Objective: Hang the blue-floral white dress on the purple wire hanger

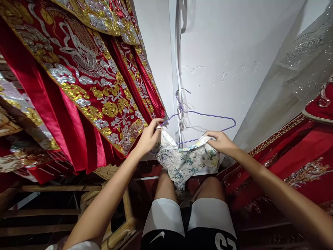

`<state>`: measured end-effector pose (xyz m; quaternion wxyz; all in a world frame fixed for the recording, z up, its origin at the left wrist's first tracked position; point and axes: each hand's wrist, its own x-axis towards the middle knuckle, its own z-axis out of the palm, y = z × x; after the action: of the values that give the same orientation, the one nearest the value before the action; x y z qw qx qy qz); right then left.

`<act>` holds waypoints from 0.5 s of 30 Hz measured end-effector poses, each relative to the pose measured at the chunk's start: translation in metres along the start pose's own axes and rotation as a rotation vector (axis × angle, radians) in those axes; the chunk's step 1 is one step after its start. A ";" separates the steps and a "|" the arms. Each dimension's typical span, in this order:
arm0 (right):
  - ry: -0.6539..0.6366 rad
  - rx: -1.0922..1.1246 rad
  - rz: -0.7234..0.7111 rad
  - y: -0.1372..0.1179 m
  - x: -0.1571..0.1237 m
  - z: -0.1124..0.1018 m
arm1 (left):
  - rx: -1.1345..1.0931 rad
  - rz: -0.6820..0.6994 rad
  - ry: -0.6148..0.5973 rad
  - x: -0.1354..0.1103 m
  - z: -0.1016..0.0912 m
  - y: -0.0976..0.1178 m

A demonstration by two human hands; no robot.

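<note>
A pale floral garment [186,161] with green, blue and yellow print hangs between my hands, its lower end falling near my knees. My left hand [151,135] pinches its left shoulder edge, close to the left end of a purple wire hanger [208,114]. The garment's right shoulder edge is gripped by my right hand [217,140], below and left of the hanger's right end. That right end shows bare, outside the fabric. The hanger's hook is up by a white vertical pole against the wall; I cannot tell whether it hangs on anything.
Red costumes [88,80] with gold and silver embroidery hang at the left. On the right are a clear plastic cover [288,76] and more red embroidered cloth [307,156]. A bamboo frame [119,236] stands low at the left. The white wall [229,45] is ahead.
</note>
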<state>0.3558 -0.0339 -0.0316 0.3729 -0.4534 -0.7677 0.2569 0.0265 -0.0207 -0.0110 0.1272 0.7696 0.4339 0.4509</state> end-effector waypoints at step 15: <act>0.007 0.337 0.313 -0.003 0.027 -0.075 | -0.853 -0.543 -0.044 0.035 -0.016 -0.029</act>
<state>0.4062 -0.0067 0.0239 0.4017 -0.4993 -0.6327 0.4348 0.0054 0.0207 0.0010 0.5518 0.5180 0.3928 0.5224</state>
